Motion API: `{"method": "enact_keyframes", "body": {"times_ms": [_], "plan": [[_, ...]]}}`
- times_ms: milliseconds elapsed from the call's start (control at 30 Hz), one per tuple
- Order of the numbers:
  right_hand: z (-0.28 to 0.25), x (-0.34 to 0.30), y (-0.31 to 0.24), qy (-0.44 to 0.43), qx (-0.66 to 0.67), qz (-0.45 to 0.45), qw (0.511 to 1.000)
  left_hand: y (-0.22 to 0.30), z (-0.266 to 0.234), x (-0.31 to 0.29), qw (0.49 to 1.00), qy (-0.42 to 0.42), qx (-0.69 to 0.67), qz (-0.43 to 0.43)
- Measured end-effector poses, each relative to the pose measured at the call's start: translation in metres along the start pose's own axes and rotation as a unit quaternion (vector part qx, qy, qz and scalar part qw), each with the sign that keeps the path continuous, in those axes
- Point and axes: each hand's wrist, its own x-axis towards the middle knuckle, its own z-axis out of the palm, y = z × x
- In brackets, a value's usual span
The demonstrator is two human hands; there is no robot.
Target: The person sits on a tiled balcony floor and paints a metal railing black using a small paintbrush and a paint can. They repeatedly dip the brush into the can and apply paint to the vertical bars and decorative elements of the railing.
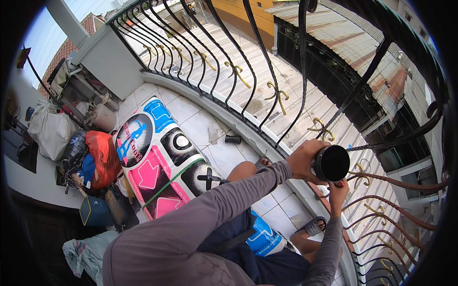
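My left hand (305, 161) is wrapped round a black cylinder (332, 163) with a dark round end turned up toward me; whether it is a cup, a lens or a container, I cannot tell. Just below it my right hand (338, 194) is closed in a pinch against the cylinder's lower side, with a bit of red at the fingertips. What those fingers hold is too small to make out. Both hands are beside the black iron railing (271, 88), near its gold-coloured ornaments.
I sit on a long padded mat (160, 164) printed in pink, blue, black and white. A small black cylinder (233, 139) lies on the white tiles (202, 125). At left are a white sack (50, 126), a red bag (101, 159) and a dark blue box (94, 210). Rooftops show beyond the railing.
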Motion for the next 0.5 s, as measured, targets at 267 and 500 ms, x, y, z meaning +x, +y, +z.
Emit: {"method": "enact_keyframes", "body": {"times_ms": [267, 500], "plan": [[0.019, 0.009, 0.015, 0.027, -0.045, -0.076, 0.996, -0.003, 0.002, 0.001, 0.999, 0.032, -0.008, 0.014], [0.027, 0.008, 0.011, -0.002, -0.05, 0.001, 0.999, 0.001, -0.013, 0.001, 1.0, 0.027, -0.014, 0.001]]}}
